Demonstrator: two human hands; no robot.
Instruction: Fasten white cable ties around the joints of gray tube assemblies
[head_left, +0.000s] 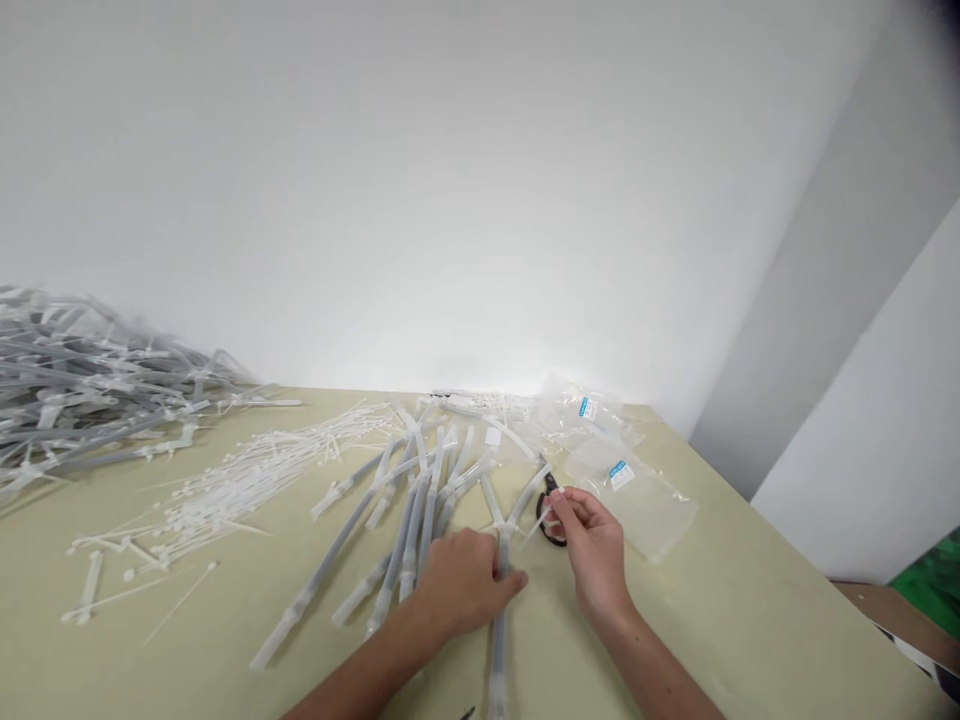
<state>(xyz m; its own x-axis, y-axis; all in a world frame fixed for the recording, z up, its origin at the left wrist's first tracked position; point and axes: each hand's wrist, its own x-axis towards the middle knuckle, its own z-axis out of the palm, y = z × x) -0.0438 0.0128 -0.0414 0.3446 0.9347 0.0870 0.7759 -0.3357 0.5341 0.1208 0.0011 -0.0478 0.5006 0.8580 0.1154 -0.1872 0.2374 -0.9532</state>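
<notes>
A grey Y-shaped tube (499, 640) lies lengthwise in front of me, its two pale arms spreading away from me. My left hand (463, 580) is closed on it just below the fork, thumb across the tube and other fingers curled out of sight. My right hand (594, 540), to the right of the fork, pinches a thin white cable tie (537, 522) between thumb and forefinger. Black-handled scissors (553, 538) lie on the table partly behind my right fingers. Several similar tubes (401, 540) lie bunched left of my left hand.
Loose white cable ties (240, 490) are strewn across the left of the table (750, 600). A tall heap of grey tubes (90, 390) stands at the far left. Clear plastic bags (645, 505) with blue-white labels lie right of centre, near the white wall (450, 200).
</notes>
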